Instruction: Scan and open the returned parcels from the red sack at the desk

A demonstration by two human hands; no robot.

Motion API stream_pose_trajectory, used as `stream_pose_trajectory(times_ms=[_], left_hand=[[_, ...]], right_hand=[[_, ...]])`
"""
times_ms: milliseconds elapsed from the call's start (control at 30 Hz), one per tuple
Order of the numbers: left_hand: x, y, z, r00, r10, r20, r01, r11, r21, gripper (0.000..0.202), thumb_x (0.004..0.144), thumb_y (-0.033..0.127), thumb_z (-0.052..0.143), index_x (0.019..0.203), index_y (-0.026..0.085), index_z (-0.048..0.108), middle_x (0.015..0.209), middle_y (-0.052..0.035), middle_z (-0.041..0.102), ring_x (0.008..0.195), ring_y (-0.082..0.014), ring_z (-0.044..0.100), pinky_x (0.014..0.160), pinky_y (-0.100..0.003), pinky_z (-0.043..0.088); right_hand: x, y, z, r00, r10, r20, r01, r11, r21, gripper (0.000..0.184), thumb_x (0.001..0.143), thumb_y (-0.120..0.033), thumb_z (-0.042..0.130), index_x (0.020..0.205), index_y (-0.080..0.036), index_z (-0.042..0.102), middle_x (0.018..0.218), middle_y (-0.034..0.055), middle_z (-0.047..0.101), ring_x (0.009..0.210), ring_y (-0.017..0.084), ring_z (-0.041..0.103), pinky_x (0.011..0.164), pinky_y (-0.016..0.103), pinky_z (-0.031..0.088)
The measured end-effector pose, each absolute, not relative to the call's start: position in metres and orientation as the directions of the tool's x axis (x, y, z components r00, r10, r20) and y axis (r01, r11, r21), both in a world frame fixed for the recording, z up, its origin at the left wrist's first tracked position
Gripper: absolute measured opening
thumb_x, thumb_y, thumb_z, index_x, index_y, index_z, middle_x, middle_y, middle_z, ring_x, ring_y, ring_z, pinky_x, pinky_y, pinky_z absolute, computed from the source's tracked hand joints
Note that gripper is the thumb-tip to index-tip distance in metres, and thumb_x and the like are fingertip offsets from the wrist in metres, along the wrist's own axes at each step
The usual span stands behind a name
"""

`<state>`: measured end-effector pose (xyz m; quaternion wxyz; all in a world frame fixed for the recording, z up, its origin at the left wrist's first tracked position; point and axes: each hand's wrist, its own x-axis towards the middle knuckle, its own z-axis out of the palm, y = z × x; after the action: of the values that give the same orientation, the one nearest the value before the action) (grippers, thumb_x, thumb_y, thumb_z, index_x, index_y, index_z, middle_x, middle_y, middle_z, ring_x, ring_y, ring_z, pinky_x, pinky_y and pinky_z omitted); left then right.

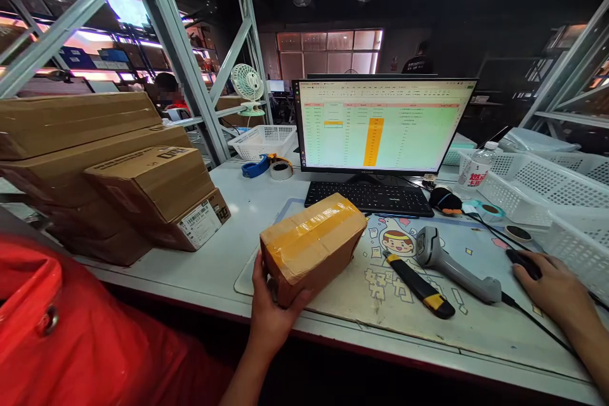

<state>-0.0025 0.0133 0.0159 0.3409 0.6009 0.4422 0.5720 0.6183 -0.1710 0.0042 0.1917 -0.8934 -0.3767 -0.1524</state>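
My left hand (pixel 273 314) grips the near end of a taped cardboard box (pixel 316 235), thumb on its front side and fingers round its left end. The box is tilted above the desk mat (pixel 352 301), in front of the keyboard (pixel 368 198). My right hand (pixel 556 285) is closed over a black computer mouse (pixel 524 263) at the right of the mat. Between the hands lie a black and yellow utility knife (pixel 421 285) and a grey barcode scanner (pixel 457 266) with its cable. The monitor (pixel 380 130) shows a spreadsheet with an orange column.
Stacked cardboard boxes (pixel 157 184) stand at the left. White plastic baskets (pixel 528 187) and a bottle (pixel 477 165) are at the right. A tape dispenser (pixel 257 167), a tape roll (pixel 280 170) and a small fan (pixel 247 84) sit behind. A red bag-like cloth (pixel 104 330) hangs near left.
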Motion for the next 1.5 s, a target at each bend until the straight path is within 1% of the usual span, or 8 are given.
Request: stream_pose_trajectory(times_ms=[133,367,533,633,867,1067,1267,1500], left_hand=[[-0.009,0.02,0.008,-0.023,0.923,0.385,0.15,-0.377,0.914,0.135,0.069,0.05,0.099,0.174,0.029,0.018,0.174,-0.0229,0.037,0.15,-0.0415,0.055,0.117,-0.056,0.056],[-0.005,0.015,0.016,-0.04,0.925,0.377,0.149,-0.368,0.918,0.132,0.07,0.052,0.098,0.174,0.029,0.02,0.175,-0.0216,0.036,0.156,-0.0417,0.048,0.121,-0.057,0.052],[0.005,0.004,0.029,-0.073,0.935,0.347,0.102,-0.339,0.935,0.128,0.075,0.058,0.094,0.175,0.03,0.019,0.172,-0.0201,0.041,0.15,-0.0388,0.056,0.118,-0.054,0.054],[0.007,0.002,0.032,-0.085,0.931,0.356,0.102,-0.347,0.932,0.127,0.075,0.06,0.093,0.174,0.029,0.021,0.174,-0.0205,0.038,0.149,-0.0388,0.056,0.118,-0.053,0.055],[0.006,0.004,0.03,-0.079,0.924,0.375,0.116,-0.365,0.924,0.124,0.076,0.059,0.093,0.174,0.028,0.023,0.173,-0.0201,0.039,0.154,-0.0388,0.052,0.123,-0.054,0.051],[0.004,0.005,0.029,-0.081,0.934,0.347,0.143,-0.333,0.932,0.128,0.074,0.06,0.094,0.175,0.029,0.02,0.171,-0.0196,0.043,0.157,-0.0417,0.047,0.128,-0.062,0.041],[0.005,0.005,0.029,-0.089,0.938,0.334,0.114,-0.324,0.939,0.127,0.075,0.06,0.094,0.174,0.029,0.021,0.17,-0.0201,0.044,0.151,-0.0405,0.055,0.122,-0.058,0.051],[0.006,0.005,0.03,-0.082,0.928,0.362,0.132,-0.35,0.927,0.124,0.076,0.061,0.092,0.174,0.03,0.022,0.176,-0.0176,0.037,0.161,-0.041,0.041,0.131,-0.062,0.037]], right_hand=[[0.618,-0.171,0.004,0.672,0.61,0.42,0.73,-0.643,-0.232,0.074,0.089,-0.068,0.037,0.138,-0.021,0.067,0.141,0.0181,0.067,0.128,0.044,0.066,0.114,0.057,0.053],[0.618,-0.171,0.004,0.674,0.612,0.413,0.729,-0.64,-0.242,0.072,0.089,-0.068,0.038,0.137,-0.023,0.066,0.14,0.0173,0.067,0.127,0.044,0.067,0.115,0.057,0.052],[0.617,-0.17,0.004,0.667,0.603,0.438,0.735,-0.63,-0.251,0.069,0.089,-0.066,0.04,0.134,-0.023,0.068,0.138,0.0171,0.068,0.127,0.043,0.067,0.114,0.056,0.053],[0.619,-0.17,0.002,0.664,0.604,0.441,0.735,-0.635,-0.238,0.07,0.09,-0.067,0.038,0.136,-0.022,0.067,0.14,0.0168,0.067,0.126,0.043,0.067,0.112,0.057,0.054],[0.624,-0.171,-0.001,0.658,0.622,0.425,0.74,-0.639,-0.21,0.073,0.091,-0.069,0.037,0.139,-0.023,0.067,0.141,0.0165,0.067,0.126,0.043,0.068,0.109,0.058,0.055],[0.62,-0.171,0.002,0.666,0.62,0.416,0.735,-0.639,-0.224,0.071,0.092,-0.068,0.038,0.138,-0.023,0.068,0.142,0.0153,0.067,0.125,0.042,0.068,0.108,0.057,0.056],[0.611,-0.169,0.009,0.677,0.608,0.415,0.726,-0.644,-0.241,0.074,0.09,-0.065,0.038,0.138,-0.018,0.068,0.14,0.0185,0.068,0.125,0.042,0.068,0.114,0.055,0.053],[0.607,-0.168,0.012,0.703,0.599,0.383,0.705,-0.657,-0.265,0.077,0.089,-0.066,0.036,0.14,-0.017,0.068,0.141,0.0193,0.066,0.127,0.042,0.067,0.115,0.054,0.052]])
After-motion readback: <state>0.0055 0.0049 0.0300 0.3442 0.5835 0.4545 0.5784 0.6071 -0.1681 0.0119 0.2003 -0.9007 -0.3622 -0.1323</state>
